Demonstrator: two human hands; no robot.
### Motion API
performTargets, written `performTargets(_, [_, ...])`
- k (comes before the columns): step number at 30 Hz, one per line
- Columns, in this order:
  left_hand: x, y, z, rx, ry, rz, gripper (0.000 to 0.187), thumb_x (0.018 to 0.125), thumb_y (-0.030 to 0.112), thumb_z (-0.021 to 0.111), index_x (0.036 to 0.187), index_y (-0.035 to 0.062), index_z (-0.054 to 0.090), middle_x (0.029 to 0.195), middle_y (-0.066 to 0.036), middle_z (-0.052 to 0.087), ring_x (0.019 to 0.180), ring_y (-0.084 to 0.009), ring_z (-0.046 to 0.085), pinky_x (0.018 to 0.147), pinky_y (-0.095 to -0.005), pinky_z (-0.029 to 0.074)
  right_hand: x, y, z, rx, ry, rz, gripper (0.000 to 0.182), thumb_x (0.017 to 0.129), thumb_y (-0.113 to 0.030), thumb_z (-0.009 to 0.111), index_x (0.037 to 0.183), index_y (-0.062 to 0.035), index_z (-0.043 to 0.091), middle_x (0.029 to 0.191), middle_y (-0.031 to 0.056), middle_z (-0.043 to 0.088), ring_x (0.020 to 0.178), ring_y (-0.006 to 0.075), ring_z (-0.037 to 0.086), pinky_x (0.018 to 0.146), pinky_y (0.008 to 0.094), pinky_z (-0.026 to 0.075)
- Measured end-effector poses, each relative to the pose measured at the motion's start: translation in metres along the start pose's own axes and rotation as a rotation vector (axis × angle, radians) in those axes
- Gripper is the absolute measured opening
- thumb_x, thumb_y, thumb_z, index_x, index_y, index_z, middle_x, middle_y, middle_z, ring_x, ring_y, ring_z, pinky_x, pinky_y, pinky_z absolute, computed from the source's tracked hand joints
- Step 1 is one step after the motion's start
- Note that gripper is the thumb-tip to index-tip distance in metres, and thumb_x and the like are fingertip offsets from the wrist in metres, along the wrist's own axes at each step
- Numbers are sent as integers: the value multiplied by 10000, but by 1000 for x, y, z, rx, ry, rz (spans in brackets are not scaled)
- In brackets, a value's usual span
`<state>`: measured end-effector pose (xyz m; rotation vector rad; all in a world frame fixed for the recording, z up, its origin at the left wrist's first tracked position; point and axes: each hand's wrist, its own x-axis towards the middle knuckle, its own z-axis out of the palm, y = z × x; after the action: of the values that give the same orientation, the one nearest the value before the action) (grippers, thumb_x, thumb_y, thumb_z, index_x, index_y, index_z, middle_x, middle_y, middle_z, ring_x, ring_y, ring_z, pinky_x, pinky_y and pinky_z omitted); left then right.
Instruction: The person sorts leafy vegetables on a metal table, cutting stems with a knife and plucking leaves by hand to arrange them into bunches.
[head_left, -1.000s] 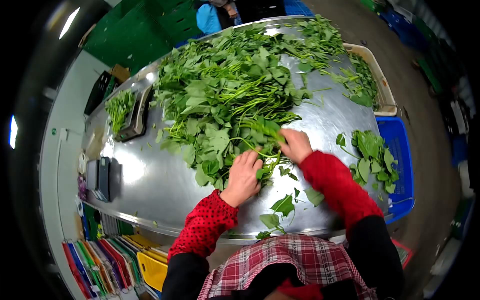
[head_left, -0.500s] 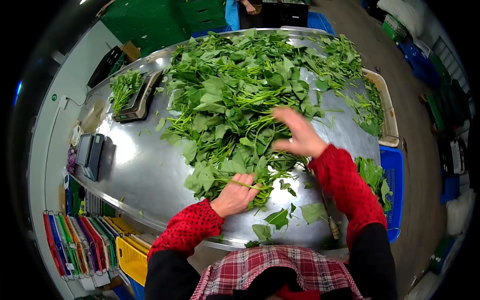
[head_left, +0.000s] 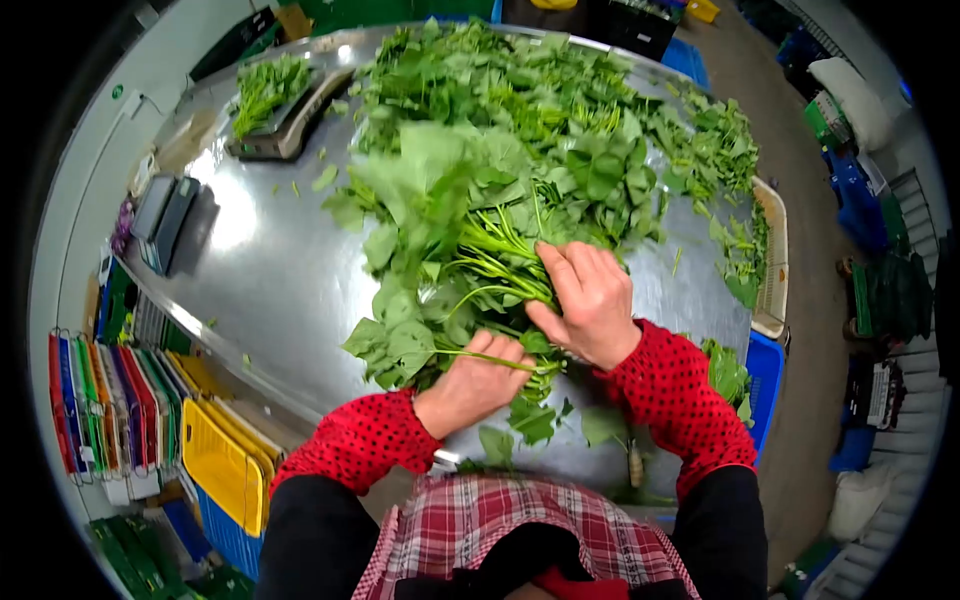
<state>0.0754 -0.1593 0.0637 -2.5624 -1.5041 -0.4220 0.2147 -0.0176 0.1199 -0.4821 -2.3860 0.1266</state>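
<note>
A large heap of leafy green stems (head_left: 520, 110) spreads over the metal table (head_left: 290, 260). My left hand (head_left: 478, 383) is closed around a bunch of these stems near the table's front edge; the leaves stick out to its left and the stem ends poke out on its right. Just above it, my right hand (head_left: 592, 300) grips another bunch of leafy stems (head_left: 495, 245) by the stems. Its leaves point up and to the left, some blurred by motion. Loose leaves (head_left: 535, 420) lie below my hands.
A scale (head_left: 290, 130) bearing a bundle of greens (head_left: 268, 92) stands at the back left, with its display (head_left: 165, 222) nearer. To the right are a blue crate (head_left: 764, 385) and a cream basket (head_left: 770, 260). A knife-like handle (head_left: 635, 465) lies by the front edge.
My right hand has closed on a bunch of stems and drawn it down toward my left hand. My left hand keeps its bunch. The whole view has shifted slightly.
</note>
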Motion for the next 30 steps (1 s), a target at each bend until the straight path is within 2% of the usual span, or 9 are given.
performTargets(2, [-21,9,19,44,-169,-105,143,790,176,538,889,89,594,808,-58,514,788,-196,539,715,-330,414,-41,-15,29,314,-99,302,417,720,-231,717,1020,34,600,817,138,569,658,303,567,592,390,461])
performTargets(5, [-53,17,27,-144,-281,26,187,771,173,543,932,89,589,818,-43,519,802,-189,547,742,-327,428,-104,-18,69,926,-586,978,362,869,-219,654,1091,60,596,947,70,664,803,91,555,702,269,464])
performTargets(10, [-50,22,-23,-142,-158,122,202,751,172,551,932,91,589,832,-31,523,831,-182,540,762,-320,429,-141,-47,50,1851,21,1473,315,950,-304,523,1092,-34,600,968,94,661,814,164,629,728,313,523])
performTargets(12, [-55,23,-20,-168,-160,140,227,749,163,546,958,88,591,849,-28,528,842,-184,535,818,-337,428,-175,-51,72,1862,109,1623,373,962,-383,481,1123,-61,583,977,49,662,827,145,629,708,300,519])
performTargets(15, [-78,21,36,-183,-136,189,248,770,144,531,1001,76,589,900,-33,541,909,-188,537,925,-371,403,-211,-70,109,1842,107,1640,408,972,-392,466,1210,-67,533,1071,36,626,911,158,606,743,311,509])
performTargets(19, [-89,19,38,-138,-263,249,297,776,161,541,1062,81,554,982,-54,538,995,-219,535,963,-386,400,-192,-89,64,1723,166,1513,502,952,-328,520,1331,-22,403,1232,84,541,1044,175,552,857,309,468])
performTargets(23, [-101,22,48,-67,-226,230,293,763,158,558,1047,86,546,1040,-68,549,1039,-229,530,974,-387,406,-198,-98,78,1256,-67,1349,508,838,-107,673,1247,66,424,1127,108,579,988,140,541,844,278,457])
performTargets(27, [-94,20,23,-98,-116,212,216,767,175,574,958,77,589,1100,-86,570,1042,-232,540,974,-390,411,-169,-100,61,1258,-85,1224,418,850,-143,676,1172,58,500,1060,84,605,922,133,563,828,280,464])
performTargets(30, [-109,24,31,-133,-110,195,209,814,195,574,955,47,618,1244,-108,548,1136,-247,515,1028,-412,385,-182,-100,74,1494,-197,1397,403,884,-197,647,1184,37,515,1043,78,615,904,114,559,806,267,463])
